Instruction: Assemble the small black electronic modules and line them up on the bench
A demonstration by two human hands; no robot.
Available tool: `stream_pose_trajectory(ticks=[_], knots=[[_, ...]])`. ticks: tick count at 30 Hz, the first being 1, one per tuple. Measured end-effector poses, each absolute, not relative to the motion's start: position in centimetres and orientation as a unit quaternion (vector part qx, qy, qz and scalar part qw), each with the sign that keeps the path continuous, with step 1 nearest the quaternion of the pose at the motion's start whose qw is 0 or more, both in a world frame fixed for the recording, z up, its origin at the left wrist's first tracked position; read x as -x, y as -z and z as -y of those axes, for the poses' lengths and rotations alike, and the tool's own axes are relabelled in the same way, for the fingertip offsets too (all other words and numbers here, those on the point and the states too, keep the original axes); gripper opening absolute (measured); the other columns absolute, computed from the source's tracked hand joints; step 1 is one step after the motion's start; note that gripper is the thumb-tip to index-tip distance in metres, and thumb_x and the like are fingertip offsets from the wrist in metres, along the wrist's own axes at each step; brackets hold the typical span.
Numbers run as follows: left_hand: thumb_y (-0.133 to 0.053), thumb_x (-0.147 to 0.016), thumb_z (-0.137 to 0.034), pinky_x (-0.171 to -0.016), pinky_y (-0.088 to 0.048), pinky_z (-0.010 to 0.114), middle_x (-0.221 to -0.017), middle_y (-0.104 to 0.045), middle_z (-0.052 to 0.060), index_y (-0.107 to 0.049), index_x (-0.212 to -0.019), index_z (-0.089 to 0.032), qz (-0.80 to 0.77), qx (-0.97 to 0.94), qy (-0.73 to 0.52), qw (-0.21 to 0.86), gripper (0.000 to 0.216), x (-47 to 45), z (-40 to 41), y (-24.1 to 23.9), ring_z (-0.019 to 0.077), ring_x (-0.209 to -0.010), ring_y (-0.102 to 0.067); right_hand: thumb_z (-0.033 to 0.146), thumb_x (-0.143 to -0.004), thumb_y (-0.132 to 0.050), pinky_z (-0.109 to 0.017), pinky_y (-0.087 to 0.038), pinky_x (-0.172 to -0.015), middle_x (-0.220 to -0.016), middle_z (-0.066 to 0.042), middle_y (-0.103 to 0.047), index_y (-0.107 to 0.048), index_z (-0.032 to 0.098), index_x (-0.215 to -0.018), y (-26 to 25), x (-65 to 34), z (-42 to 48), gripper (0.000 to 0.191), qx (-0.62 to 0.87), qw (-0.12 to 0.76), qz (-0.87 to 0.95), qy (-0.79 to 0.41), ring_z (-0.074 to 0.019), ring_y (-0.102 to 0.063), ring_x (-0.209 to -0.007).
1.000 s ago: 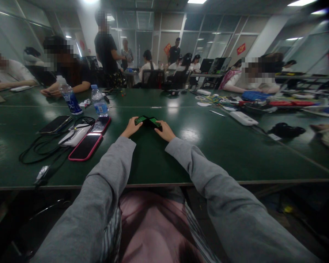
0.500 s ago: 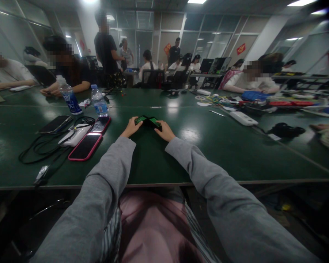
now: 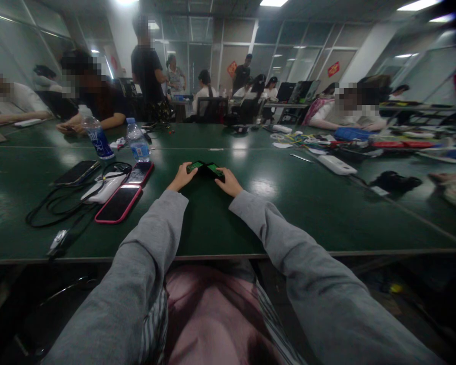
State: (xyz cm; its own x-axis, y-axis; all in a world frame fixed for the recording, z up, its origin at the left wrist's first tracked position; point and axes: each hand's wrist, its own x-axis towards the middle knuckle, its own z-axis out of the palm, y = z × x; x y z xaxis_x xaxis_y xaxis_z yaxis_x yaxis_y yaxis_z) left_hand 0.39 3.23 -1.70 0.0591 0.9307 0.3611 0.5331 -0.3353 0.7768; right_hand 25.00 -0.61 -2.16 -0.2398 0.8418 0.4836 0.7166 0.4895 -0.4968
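Both my arms in grey sleeves reach out over a dark green table point(image 3: 307, 213). My left hand point(image 3: 181, 177) is closed on a small green circuit board point(image 3: 195, 166). My right hand point(image 3: 229, 182) is closed on a second small green circuit board point(image 3: 215, 170). The two boards meet at a dark joint between my hands, just above the table top. My fingertips are partly hidden behind the boards.
To my left lie a pink-cased phone point(image 3: 118, 203), a second red-cased phone point(image 3: 140, 173), a black phone point(image 3: 77, 172), a white power bank point(image 3: 103, 188), black cables point(image 3: 53, 205) and two water bottles point(image 3: 138, 140). A white power strip point(image 3: 336, 164) lies right. Other people sit around the table.
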Motion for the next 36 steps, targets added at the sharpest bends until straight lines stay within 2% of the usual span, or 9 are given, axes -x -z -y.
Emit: stream_pose_trajectory(ticks=[6, 13, 20, 26, 31, 36], knots=[[-0.06, -0.088, -0.044, -0.108, -0.039, 0.046, -0.133, -0.05, 0.014, -0.05, -0.129, -0.019, -0.529, -0.695, -0.433, 0.223, 0.049, -0.2, -3.8, 2.1, 0.027, -0.128, -0.047, 0.021, -0.078, -0.061, -0.043, -0.045, -0.101, -0.121, -0.011, -0.057, -0.053, 0.019, -0.127, 1.8, -25.4, 0.4, 0.049, 0.477, 0.365, 0.793, -0.102, -0.0242, -0.055, -0.113], [-0.059, -0.088, -0.043, -0.108, -0.039, 0.048, -0.133, -0.05, 0.015, -0.05, -0.128, -0.02, -0.531, -0.692, -0.432, 0.228, 0.047, -0.3, -3.3, 1.7, 0.0283, -0.128, -0.048, 0.035, -0.086, -0.062, -0.043, -0.044, -0.101, -0.118, -0.011, -0.058, -0.054, 0.019, -0.126, 1.6, -25.4, 0.7, 0.044, 0.483, 0.376, 0.784, -0.107, -0.0235, -0.055, -0.112], [-0.059, -0.088, -0.045, -0.109, -0.038, 0.048, -0.135, -0.049, 0.016, -0.05, -0.13, -0.018, -0.532, -0.693, -0.431, 0.227, 0.05, -0.3, -3.1, 1.6, 0.0285, -0.129, -0.047, 0.031, -0.087, -0.062, -0.042, -0.043, -0.102, -0.114, -0.01, -0.053, -0.056, 0.02, -0.128, 1.2, -25.5, 0.8, 0.043, 0.513, 0.352, 0.777, -0.092, -0.0235, -0.051, -0.113], [-0.059, -0.088, -0.045, -0.108, -0.039, 0.047, -0.135, -0.049, 0.015, -0.05, -0.13, -0.019, -0.529, -0.695, -0.431, 0.228, 0.05, -0.3, -3.4, 1.9, 0.0282, -0.128, -0.048, 0.023, -0.086, -0.058, -0.046, -0.042, -0.102, -0.124, -0.012, -0.042, -0.06, 0.023, -0.127, 0.8, -25.7, 1.0, 0.041, 0.555, 0.332, 0.762, -0.038, -0.0269, -0.043, -0.122], [-0.06, -0.088, -0.044, -0.109, -0.039, 0.045, -0.131, -0.051, 0.016, -0.05, -0.129, -0.017, -0.53, -0.694, -0.433, 0.222, 0.05, -0.3, -3.5, 1.8, 0.0271, -0.126, -0.049, 0.021, -0.086, -0.053, -0.053, -0.039, -0.099, -0.132, -0.011, -0.04, -0.059, 0.027, -0.126, 0.5, -25.8, 1.7, 0.041, 0.571, 0.305, 0.762, 0.019, -0.0311, -0.039, -0.125], [-0.059, -0.088, -0.044, -0.108, -0.04, 0.046, -0.132, -0.051, 0.015, -0.05, -0.13, -0.018, -0.533, -0.693, -0.429, 0.227, 0.049, -0.4, -3.3, 1.7, 0.0273, -0.126, -0.05, 0.018, -0.085, -0.047, -0.052, -0.037, -0.099, -0.135, -0.011, -0.042, -0.056, 0.025, -0.128, 0.2, -25.6, 2.2, 0.045, 0.562, 0.286, 0.776, 0.034, -0.0306, -0.036, -0.126]])
